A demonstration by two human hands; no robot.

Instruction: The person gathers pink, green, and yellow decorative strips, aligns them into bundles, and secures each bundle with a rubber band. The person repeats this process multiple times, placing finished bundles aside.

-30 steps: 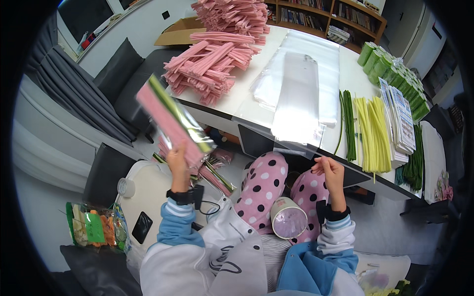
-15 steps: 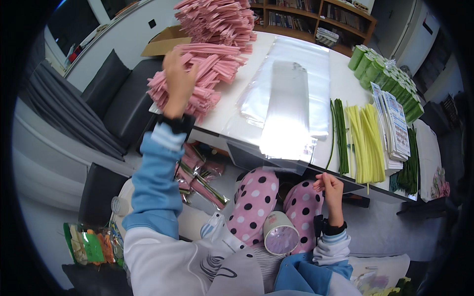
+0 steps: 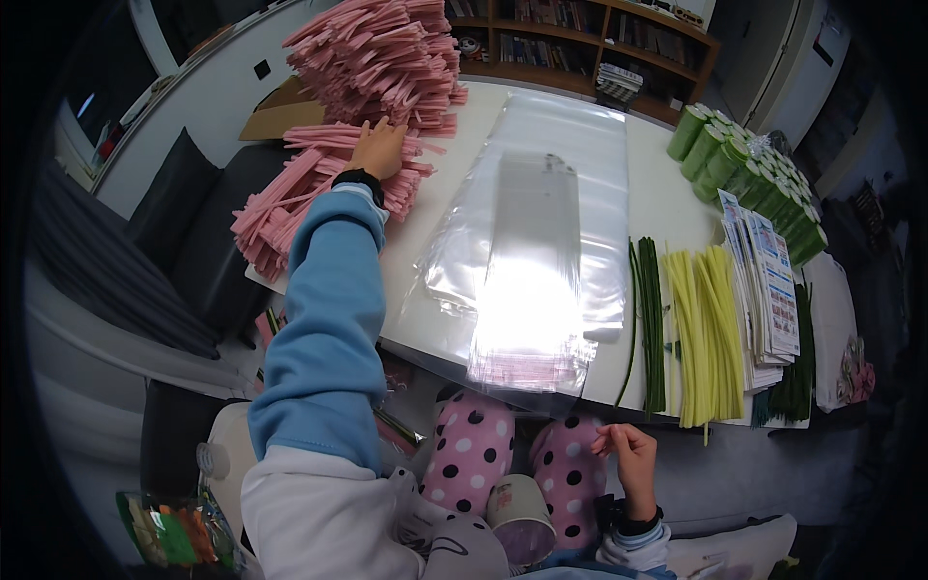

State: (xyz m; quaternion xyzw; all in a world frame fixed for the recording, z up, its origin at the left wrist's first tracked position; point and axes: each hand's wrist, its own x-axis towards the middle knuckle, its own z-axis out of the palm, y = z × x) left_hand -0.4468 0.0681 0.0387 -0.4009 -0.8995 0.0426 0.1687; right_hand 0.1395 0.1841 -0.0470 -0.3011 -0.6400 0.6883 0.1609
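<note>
The left hand (image 3: 380, 153) lies over the upper right part of the nearer pile of pink strips (image 3: 280, 208), at the bench (image 3: 665, 217)'s far-left corner. Its fingers are spread; whether they grasp any strip I cannot tell. The pile's upper strips run roughly left to right — the lower ones slant from lower left to upper right. The right hand (image 3: 633, 466) hovers beside a polka-dot leg (image 3: 565, 478), fingers loosely bent, pointing left.

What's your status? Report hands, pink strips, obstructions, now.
Left hand on nearer pink strip pile, grip unclear. Right hand beside polka-dot knee, fingers curled, nothing visible in it. Nothing seen blocking left hand.
</note>
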